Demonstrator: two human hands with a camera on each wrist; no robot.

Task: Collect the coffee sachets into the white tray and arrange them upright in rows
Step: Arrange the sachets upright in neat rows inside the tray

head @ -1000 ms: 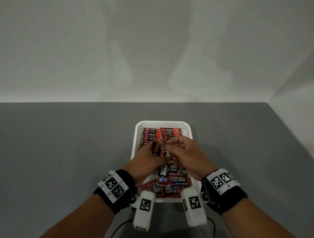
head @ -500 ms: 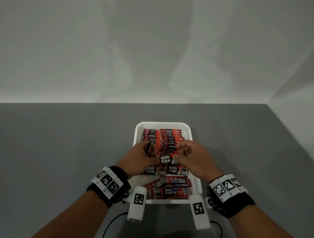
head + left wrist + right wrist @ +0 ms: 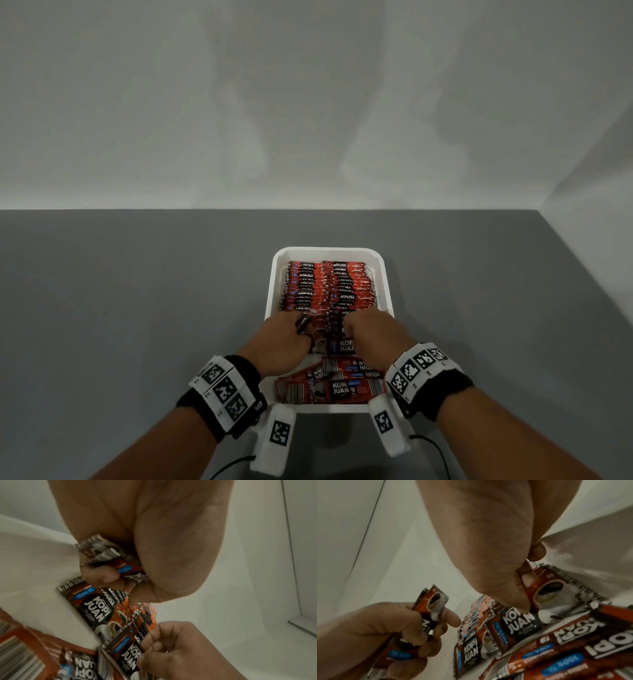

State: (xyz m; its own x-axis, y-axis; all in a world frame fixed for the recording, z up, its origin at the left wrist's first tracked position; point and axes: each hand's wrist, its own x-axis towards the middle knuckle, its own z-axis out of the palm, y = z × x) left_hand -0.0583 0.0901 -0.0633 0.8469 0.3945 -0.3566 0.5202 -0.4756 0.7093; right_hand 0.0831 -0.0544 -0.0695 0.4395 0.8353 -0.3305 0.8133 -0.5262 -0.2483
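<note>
Here, the left hand [image 3: 281,339] grips spare sachets [image 3: 428,609] while the right hand [image 3: 373,332] pinches one sachet [image 3: 544,588] at the rows' [image 3: 327,284] six-o'clock end in the tray [image 3: 387,274]; a nudge could topple the upright rows.

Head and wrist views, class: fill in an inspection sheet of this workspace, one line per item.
Surface: plain grey tabletop.
Job's things: white rectangular plastic tray; red foil coffee sachets upright in two rows at its far end; loose sachets lying flat at its near end.
Clutter: nothing seen.
Grippers: left hand grips a small bunch of sachets; right hand pinches one sachet.
Cables: black cable below the wrists.
Surroundings: pale bare walls.
</note>
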